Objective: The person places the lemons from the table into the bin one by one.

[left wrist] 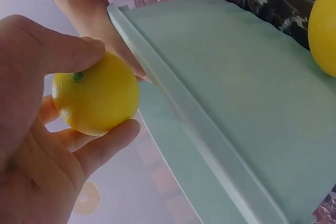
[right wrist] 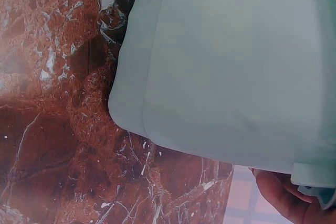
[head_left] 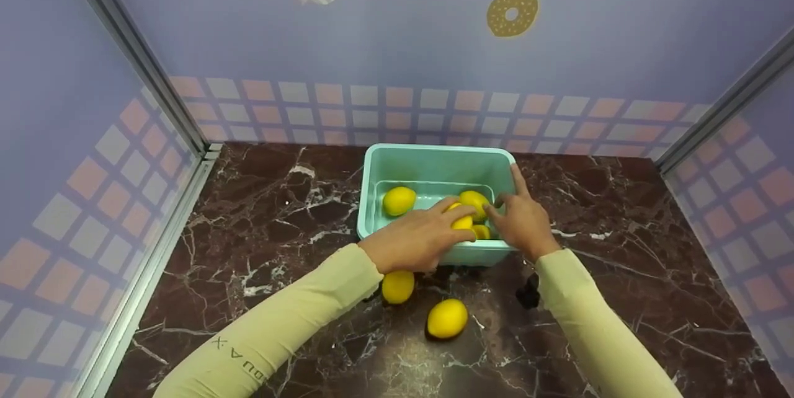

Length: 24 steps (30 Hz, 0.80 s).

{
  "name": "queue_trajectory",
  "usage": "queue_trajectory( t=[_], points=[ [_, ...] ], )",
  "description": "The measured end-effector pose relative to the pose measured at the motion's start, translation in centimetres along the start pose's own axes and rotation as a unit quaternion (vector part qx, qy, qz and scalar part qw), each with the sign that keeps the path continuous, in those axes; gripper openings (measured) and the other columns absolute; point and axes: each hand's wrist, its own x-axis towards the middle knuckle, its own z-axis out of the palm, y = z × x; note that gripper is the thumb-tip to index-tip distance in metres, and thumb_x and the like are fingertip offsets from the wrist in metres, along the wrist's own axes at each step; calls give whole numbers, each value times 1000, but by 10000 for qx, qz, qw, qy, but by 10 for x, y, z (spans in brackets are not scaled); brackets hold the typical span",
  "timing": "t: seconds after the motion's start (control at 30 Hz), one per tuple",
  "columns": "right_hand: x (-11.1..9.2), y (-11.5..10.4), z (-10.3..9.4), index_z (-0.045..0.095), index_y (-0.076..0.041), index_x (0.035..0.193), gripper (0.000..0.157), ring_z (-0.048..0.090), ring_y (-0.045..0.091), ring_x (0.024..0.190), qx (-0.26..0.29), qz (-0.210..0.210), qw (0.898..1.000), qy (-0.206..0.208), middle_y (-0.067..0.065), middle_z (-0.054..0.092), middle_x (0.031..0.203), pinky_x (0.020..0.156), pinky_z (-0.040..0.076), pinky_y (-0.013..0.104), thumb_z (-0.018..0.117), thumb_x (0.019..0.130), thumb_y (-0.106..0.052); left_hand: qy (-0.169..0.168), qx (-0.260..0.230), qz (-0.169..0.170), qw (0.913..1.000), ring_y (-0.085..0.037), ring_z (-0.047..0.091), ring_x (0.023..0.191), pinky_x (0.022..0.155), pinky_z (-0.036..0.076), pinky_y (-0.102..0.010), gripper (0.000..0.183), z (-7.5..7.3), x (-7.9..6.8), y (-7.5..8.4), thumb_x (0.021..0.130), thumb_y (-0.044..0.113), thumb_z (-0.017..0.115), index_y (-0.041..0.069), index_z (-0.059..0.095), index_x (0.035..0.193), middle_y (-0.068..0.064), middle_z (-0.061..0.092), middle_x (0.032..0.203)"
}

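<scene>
My left hand (head_left: 415, 237) reaches over the front rim of a mint-green plastic bin (head_left: 434, 151). It holds a lemon (left wrist: 97, 95) between thumb and fingers, above the bin's inside. At the bin's right end, my right hand (head_left: 527, 221) grips the rim, index finger stretched along the edge and thumb on the inner side. Inside the bin, one lemon (head_left: 399, 201) lies at the left and another lemon (head_left: 474, 203) at the right. A further lemon (head_left: 481, 232) shows partly beneath my left fingers. In the right wrist view, curled fingers (right wrist: 281, 195) show at the rim.
Two more lie on the dark marbled tabletop (head_left: 298, 336) in front of the bin: one lemon (head_left: 397, 287) under the left wrist, one lemon (head_left: 447, 318) nearer me. A small black object (head_left: 528, 291) shows beside the right sleeve. Patterned panels (head_left: 409, 44) enclose the back and sides.
</scene>
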Motion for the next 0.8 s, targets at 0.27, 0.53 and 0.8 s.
queue_trajectory(
  t=[0.27, 0.53, 0.8],
  points=[
    [0, 0, 0, 70, -4, 103, 40, 63, 33, 77, 21, 29, 9999, -114, 7, 5, 164, 70, 49, 47, 55, 95, -40, -189, 28, -158, 9997, -31, 31, 143, 85, 57, -37, 40, -2, 3, -9, 95, 14, 56, 25, 57, 134, -3, 34, 154],
    [1, 0, 0, 70, -5, 101, 38, 64, 37, 81, -1, 43, 10000, -78, 7, 6, 164, 75, 49, 50, 55, 94, -40, -463, 23, -381, 9982, -33, 32, 143, 90, 56, -37, 41, -6, 13, -14, 97, 16, 52, 24, 52, 137, -3, 31, 156],
    [1, -1, 0, 70, -5, 101, 39, 64, 38, 82, -1, 53, 10000, -22, 7, 7, 164, 76, 49, 51, 56, 94, -40, -662, 244, -520, 9961, -31, 35, 140, 75, 58, -33, 36, -10, 23, -24, 97, 15, 50, 26, 55, 131, -4, 33, 155]
  ],
)
